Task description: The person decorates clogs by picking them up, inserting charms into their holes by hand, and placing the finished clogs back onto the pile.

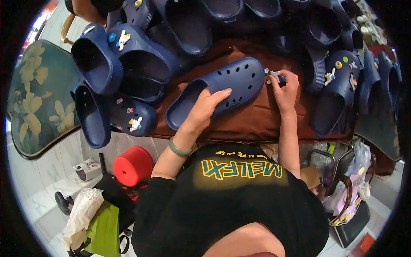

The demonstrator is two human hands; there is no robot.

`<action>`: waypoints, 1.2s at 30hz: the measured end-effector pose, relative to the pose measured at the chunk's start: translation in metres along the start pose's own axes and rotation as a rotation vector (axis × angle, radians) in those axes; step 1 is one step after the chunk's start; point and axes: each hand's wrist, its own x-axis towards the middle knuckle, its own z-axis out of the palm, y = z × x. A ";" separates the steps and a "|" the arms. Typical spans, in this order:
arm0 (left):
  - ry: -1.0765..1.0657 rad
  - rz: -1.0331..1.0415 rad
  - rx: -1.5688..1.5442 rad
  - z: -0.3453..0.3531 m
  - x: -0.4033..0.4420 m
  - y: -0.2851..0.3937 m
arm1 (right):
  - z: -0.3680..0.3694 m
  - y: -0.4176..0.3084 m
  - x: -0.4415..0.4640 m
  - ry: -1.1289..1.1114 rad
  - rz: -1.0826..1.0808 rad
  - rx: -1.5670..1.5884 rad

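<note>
In the middle of the view my left hand (204, 107) grips a blue clog (233, 81) by its side, thumb on the upper near the strapless opening. The clog's upper has several round holes and no charm on it. Just right of its toe, my right hand (284, 88) pinches small charms (274, 77), white with red and blue parts. The charms sit close to the toe; whether they touch it I cannot tell. Beneath lies a brown cloth (252, 126).
Blue clogs with charms (145, 60) are piled at the left, and more decorated clogs (342, 73) stand at the right. Further clogs line the back. Below are a red stool (132, 166), a green bag (103, 229) and a chair with bags (353, 214).
</note>
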 end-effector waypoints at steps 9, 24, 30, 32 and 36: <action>-0.097 0.053 0.052 -0.003 -0.003 -0.001 | -0.004 -0.009 0.001 0.142 0.113 0.401; -0.277 -0.062 0.206 0.000 -0.008 0.005 | -0.021 -0.078 0.018 -0.200 -0.467 0.213; -0.291 -0.061 0.209 -0.003 -0.005 0.000 | -0.020 -0.086 0.008 -0.286 -0.353 0.406; -0.298 -0.059 0.206 -0.006 -0.003 -0.002 | -0.019 -0.083 0.010 -0.324 -0.390 0.428; -0.296 -0.047 0.194 -0.006 -0.003 -0.005 | -0.030 -0.088 0.021 -0.386 -0.510 0.166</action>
